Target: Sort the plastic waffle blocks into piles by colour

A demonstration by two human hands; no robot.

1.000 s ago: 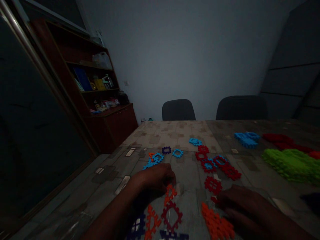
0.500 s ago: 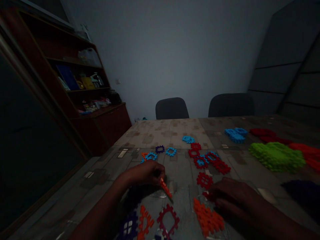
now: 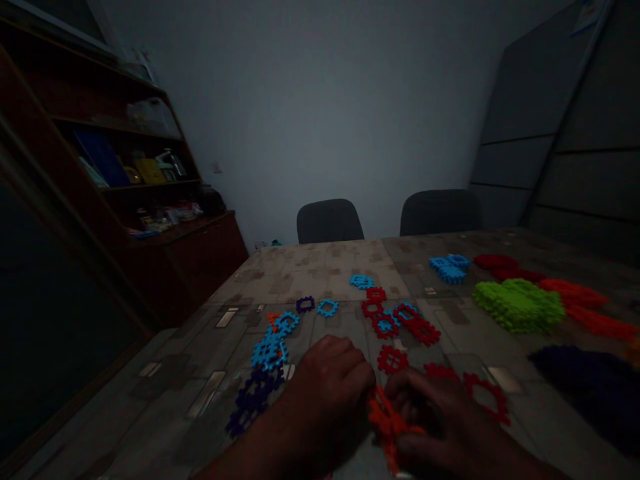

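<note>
My left hand (image 3: 330,387) and my right hand (image 3: 430,420) meet low in the middle of the view, both closed around a cluster of orange interlocking plastic pieces (image 3: 389,423). The fingers hide much of that cluster. Left of my hands lies a joined chain of blue lattice pieces (image 3: 269,351), with a dark purple chain (image 3: 253,400) just below it. A red lattice piece (image 3: 393,360) sits just above my right hand, and a red ring-shaped chain (image 3: 487,397) lies to its right.
More loose blue, purple and red pieces (image 3: 385,313) lie on the patterned table cover (image 3: 300,280). Green (image 3: 517,305), blue (image 3: 449,269), red (image 3: 495,262), orange (image 3: 575,293) and dark purple (image 3: 587,397) heaps lie to the right. Beyond the table stand two chairs (image 3: 330,222).
My hands have come together over the orange pieces, which are now gripped between them. The view has turned left, and the blue and purple chains now lie beside my left hand.
</note>
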